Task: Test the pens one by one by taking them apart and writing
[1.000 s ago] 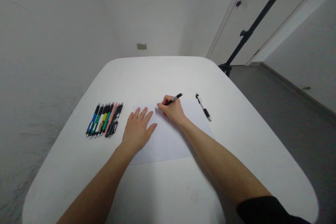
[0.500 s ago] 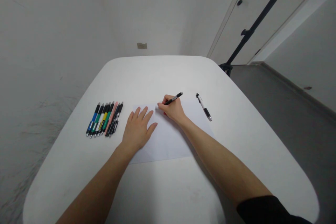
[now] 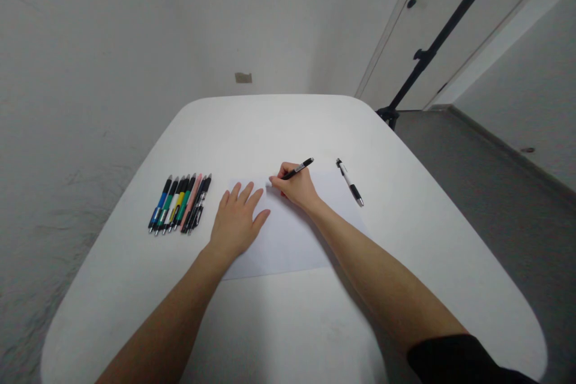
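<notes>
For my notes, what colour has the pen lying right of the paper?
A white and black pen, head view.

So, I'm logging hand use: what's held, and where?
The right hand holds a black pen in its fingers, around the lower barrel, tip hidden; the left hand holds nothing, resting flat on a sheet of white paper.

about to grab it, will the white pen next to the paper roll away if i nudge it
Its round barrel suggests the white pen would probably roll when nudged, though the clip near its end may stop it. The smooth white table offers little grip, so it could also slide.
</notes>
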Motion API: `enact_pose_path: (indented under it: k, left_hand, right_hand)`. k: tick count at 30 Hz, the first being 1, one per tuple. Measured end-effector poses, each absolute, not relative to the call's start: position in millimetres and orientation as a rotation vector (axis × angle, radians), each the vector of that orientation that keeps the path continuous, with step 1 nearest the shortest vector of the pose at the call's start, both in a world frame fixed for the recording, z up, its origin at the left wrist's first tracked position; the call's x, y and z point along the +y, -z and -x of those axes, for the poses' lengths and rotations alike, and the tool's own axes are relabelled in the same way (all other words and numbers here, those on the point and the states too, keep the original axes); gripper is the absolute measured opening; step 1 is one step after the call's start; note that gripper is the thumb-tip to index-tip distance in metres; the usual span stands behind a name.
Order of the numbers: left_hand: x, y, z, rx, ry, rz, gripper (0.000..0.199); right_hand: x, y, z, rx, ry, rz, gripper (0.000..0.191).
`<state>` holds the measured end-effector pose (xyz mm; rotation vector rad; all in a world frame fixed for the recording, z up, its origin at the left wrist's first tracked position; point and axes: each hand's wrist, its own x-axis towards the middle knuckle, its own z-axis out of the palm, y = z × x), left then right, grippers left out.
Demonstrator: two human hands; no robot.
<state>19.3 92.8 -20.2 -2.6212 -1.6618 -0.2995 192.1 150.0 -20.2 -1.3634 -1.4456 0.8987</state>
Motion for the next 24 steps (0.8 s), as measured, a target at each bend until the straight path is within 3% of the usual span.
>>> enact_pose_path:
  k: [13, 24]
  left_hand:
    - [93, 22, -19, -1.65, 0.306, 2.611, 0.049]
    - [91, 21, -18, -1.651, 0.293, 2.594, 0.049]
  right_hand:
    - [153, 23, -192, -1.399, -0.675, 1.402, 0.022]
    - [154, 15, -214, -0.614, -0.986, 1.164, 0.033]
